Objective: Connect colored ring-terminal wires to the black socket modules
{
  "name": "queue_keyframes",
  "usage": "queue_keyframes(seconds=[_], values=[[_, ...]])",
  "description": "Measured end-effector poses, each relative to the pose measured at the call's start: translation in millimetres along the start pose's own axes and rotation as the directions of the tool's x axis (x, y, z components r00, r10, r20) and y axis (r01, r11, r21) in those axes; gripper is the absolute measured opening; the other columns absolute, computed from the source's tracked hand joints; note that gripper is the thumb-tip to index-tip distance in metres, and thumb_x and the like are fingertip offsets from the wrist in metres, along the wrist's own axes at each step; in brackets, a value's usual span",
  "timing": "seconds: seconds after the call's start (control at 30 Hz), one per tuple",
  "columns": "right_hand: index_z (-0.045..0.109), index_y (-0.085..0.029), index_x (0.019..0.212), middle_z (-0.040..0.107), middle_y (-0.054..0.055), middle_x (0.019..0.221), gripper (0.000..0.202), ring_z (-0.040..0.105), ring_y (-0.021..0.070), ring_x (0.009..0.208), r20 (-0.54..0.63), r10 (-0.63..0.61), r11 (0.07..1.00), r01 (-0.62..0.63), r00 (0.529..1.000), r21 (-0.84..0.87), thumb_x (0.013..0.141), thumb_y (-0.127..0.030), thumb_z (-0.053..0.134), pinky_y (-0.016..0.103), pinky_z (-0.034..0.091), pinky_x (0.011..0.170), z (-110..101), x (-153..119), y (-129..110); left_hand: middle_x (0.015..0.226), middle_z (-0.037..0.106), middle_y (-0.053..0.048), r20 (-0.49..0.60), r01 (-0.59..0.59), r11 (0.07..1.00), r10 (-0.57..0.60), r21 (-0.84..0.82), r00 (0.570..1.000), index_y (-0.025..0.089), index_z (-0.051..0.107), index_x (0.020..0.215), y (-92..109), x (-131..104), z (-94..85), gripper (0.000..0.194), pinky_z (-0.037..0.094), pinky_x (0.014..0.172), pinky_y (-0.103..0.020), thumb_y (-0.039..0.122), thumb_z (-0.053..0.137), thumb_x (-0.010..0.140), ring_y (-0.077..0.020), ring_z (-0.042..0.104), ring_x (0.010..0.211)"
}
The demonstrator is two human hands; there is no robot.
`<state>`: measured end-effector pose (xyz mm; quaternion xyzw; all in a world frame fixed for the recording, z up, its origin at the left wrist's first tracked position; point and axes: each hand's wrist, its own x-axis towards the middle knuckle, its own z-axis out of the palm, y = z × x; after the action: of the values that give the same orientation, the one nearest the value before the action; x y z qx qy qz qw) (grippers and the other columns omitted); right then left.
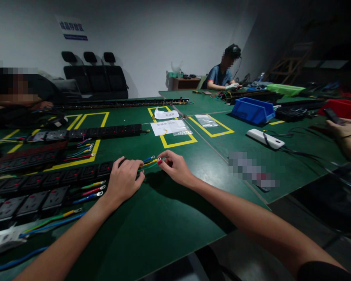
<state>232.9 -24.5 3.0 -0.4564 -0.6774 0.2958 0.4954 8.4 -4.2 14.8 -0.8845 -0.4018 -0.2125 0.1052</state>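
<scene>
My left hand is closed over the near end of a long black socket strip, and its fingers cover that end. Out from under it come several wires, blue, yellow and green, tipped with metal ring terminals. With thumb and forefinger my right hand pinches these wires at their terminals, where a bit of red shows. Exactly which wire it grips is hard to make out. More socket strips lie alongside, one farther back and one nearer, the latter with ring-tipped wires.
Yellow tape outlines, paper sheets and a plastic bag lie on the green table. Rightward are a blue bin, a white power strip and a red bin. Co-workers sit left and at the back; another person's hands hold a phone.
</scene>
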Motion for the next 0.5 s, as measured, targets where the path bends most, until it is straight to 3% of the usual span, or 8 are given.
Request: queue_keyframes(seconds=[0.5], values=[[0.063,-0.018,0.099,0.047,-0.008,0.057,0.016,0.041,0.0106,0.051,-0.006,-0.002,1.000,0.002,1.000,0.010,0.092,-0.033,0.062,0.025,0.027,0.051,0.6,0.0,1.4,0.101,0.075,-0.008,-0.002,0.002,1.000,-0.002,0.012,1.000,0.019,0.064,0.108,0.6,0.3,0.2,0.021,0.037,0.109,-0.054,0.026,0.051,0.093,-0.0280,0.068,0.096]])
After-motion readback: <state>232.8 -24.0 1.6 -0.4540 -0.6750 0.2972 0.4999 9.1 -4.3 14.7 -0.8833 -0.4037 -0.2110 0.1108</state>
